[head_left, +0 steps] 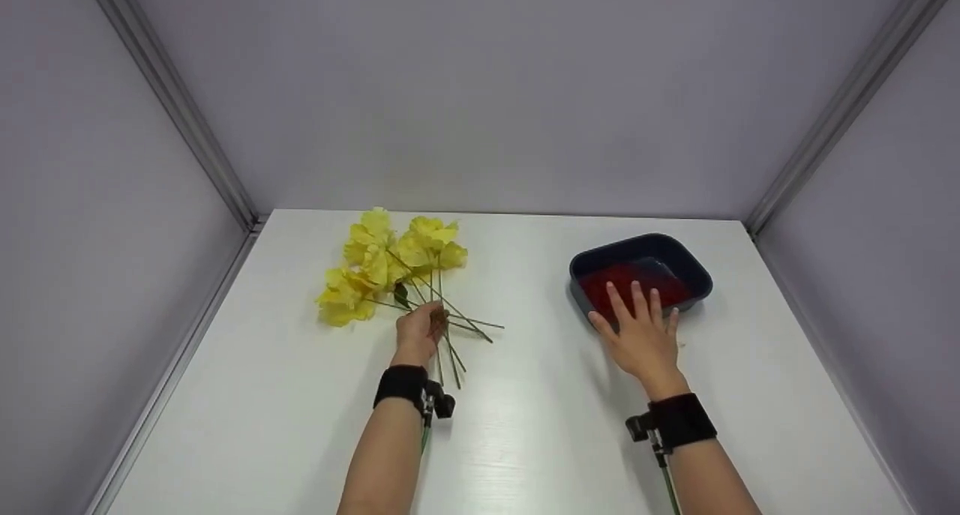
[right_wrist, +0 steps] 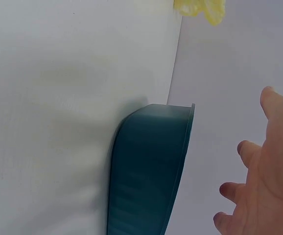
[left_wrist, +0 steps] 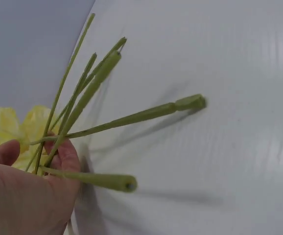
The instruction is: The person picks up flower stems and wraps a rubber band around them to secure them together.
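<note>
A bunch of yellow artificial flowers (head_left: 379, 264) lies on the white table (head_left: 525, 425), its green stems (head_left: 450, 324) fanning toward me. My left hand (head_left: 420, 331) grips several of those stems (left_wrist: 90, 93) where they cross, thumb and fingers curled round them. A dark blue tray (head_left: 679, 256) holding red material (head_left: 634, 282) stands to the right. My right hand (head_left: 641, 331) hovers with fingers spread straight at the tray's near edge (right_wrist: 151, 166), holding nothing.
Grey walls with metal corner rails (head_left: 172, 103) close in the table on the left, back and right. Bare white table surface lies between the flowers and the tray and in front of both hands.
</note>
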